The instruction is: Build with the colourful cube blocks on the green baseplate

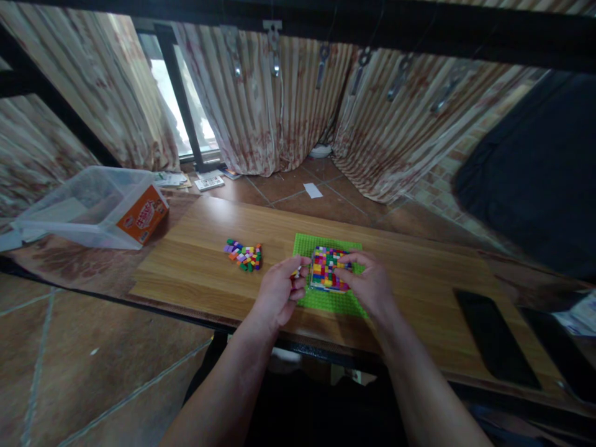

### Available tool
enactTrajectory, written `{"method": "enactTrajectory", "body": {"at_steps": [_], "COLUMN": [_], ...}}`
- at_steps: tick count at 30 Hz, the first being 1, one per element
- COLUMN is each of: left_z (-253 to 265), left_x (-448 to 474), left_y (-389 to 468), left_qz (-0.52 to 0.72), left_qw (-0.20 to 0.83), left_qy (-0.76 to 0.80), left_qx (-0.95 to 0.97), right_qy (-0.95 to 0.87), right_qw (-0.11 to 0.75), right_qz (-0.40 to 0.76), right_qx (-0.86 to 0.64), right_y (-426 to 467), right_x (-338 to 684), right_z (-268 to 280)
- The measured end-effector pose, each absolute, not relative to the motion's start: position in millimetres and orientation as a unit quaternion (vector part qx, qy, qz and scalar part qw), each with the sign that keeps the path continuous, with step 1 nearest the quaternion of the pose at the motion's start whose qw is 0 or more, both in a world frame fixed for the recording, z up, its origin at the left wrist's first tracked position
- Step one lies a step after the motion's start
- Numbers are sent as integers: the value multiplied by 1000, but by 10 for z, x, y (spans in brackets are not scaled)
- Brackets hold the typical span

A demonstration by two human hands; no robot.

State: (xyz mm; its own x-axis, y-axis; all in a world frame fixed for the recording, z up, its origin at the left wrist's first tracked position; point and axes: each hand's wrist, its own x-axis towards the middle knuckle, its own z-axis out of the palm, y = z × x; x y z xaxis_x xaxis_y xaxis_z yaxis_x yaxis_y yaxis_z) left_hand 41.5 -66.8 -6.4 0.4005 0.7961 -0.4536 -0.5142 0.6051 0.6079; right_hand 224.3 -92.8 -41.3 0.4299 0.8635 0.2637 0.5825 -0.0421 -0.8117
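Got my left hand (278,290) curled round small colourful plastic bricks (295,274), right hand (372,282) over a square multicoloured brick build (323,271), can't tell if pinching.

Seeing lime green on baseplate (333,302), red-yellow-white-purple patchwork on brick block (325,268), similar mix across loose bricks (245,255). Got tan wood grain on tabletop (195,267), orange on bin label (143,215), beige stripes with reddish blotches on curtains (261,112).

Can count one left hand (278,287), one right hand (371,287), one green baseplate (328,303), one multicoloured brick block (325,266), one heap of loose bricks (244,253), one clear bin (90,236); also two dark slabs (496,338) and, through blur, probably six metal hangers (274,46).
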Motion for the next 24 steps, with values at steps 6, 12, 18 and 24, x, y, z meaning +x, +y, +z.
{"method": "enactTrajectory", "body": {"at_steps": [6,12,18,24], "left_z": [-60,-62,-60,-46], "left_x": [418,411,415,428], "left_y": [-667,-670,-672,-665], "left_qz": [401,402,398,391], "left_qw": [818,818,821,821], "left_qy": [371,369,370,379], "left_qx": [182,181,176,172], "right_qy": [-383,-335,-328,-315], "right_qw": [496,532,550,546], "right_qz": [302,369,374,384], "right_qx": [-718,-684,-671,-675], "right_y": [-929,-925,-916,-904], "right_x": [2167,2137,2133,2112], "right_z": [-381,-388,-411,-410]}}
